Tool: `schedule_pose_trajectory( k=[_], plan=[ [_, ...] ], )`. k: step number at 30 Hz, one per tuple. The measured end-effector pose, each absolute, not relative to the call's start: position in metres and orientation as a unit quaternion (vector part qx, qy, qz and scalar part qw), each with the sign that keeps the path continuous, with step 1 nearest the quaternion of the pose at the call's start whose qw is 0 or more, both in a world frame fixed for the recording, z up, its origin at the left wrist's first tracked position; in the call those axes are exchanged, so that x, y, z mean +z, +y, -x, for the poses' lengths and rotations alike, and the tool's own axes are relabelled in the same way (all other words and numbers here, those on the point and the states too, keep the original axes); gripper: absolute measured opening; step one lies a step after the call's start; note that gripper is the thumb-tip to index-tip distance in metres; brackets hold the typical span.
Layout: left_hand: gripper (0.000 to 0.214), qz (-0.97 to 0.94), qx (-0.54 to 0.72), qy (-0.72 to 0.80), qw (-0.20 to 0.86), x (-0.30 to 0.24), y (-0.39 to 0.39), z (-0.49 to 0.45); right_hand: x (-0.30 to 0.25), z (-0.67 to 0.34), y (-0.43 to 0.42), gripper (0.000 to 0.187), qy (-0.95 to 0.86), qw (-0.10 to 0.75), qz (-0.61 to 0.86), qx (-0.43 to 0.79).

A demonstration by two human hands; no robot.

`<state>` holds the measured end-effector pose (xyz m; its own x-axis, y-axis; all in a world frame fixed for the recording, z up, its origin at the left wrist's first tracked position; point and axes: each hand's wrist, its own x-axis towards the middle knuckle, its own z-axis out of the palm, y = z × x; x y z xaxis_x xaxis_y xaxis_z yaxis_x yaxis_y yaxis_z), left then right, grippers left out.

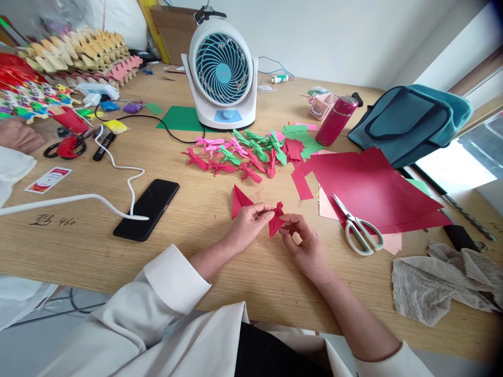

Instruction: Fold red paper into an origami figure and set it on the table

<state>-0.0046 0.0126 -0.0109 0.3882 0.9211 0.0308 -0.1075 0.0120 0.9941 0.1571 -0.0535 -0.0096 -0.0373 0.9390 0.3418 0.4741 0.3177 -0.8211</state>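
Far to the left of the fan [223,73], a pair of red and black scissors [67,148] lies on the table [94,256]. A black phone [157,196] lies in front of the fan and to its left, with a white cord [135,175] reaching over it. A green sheet [176,118] sits just left of the fan's foot. Right in front of the fan is a bunch of little folded papers [247,152], pink, green and red. Nearer the person, also in front of the fan, is a red paper triangle [239,201], and beside it the left hand [249,222] pinches a small red paper [276,222] between thumb and finger. The small red paper is in front of the fan, a bit to its right. The right hand [308,248] is half curled, its fingertips by the paper's right edge; whether they grip it cannot be told. To the right of the fan stands a red bottle [336,121]. In front of the fan and well to its right, white-handled scissors [359,230] lie partly on big red sheets [377,183]. Farther right of the fan is a blue bag [408,120].
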Motion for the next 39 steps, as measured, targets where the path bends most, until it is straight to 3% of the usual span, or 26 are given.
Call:
schedule_pose_trajectory(
  k=[22, 34, 39],
  plan=[
    [0.041, -0.615, 0.346, 0.385, 0.595, -0.017, 0.010, 0.005, -0.004, -0.161, -0.050, 0.015, -0.684, 0.469, 0.518, 0.210],
    [0.058, -0.784, 0.300, 0.380, 0.388, -0.003, 0.008, 0.012, -0.006, -0.169, -0.050, 0.013, -0.731, 0.412, 0.523, 0.149],
    [0.042, -0.853, 0.261, 0.345, 0.292, -0.007, 0.010, 0.016, -0.006, -0.175, -0.050, 0.011, -0.757, 0.322, 0.548, 0.149]
  ],
)
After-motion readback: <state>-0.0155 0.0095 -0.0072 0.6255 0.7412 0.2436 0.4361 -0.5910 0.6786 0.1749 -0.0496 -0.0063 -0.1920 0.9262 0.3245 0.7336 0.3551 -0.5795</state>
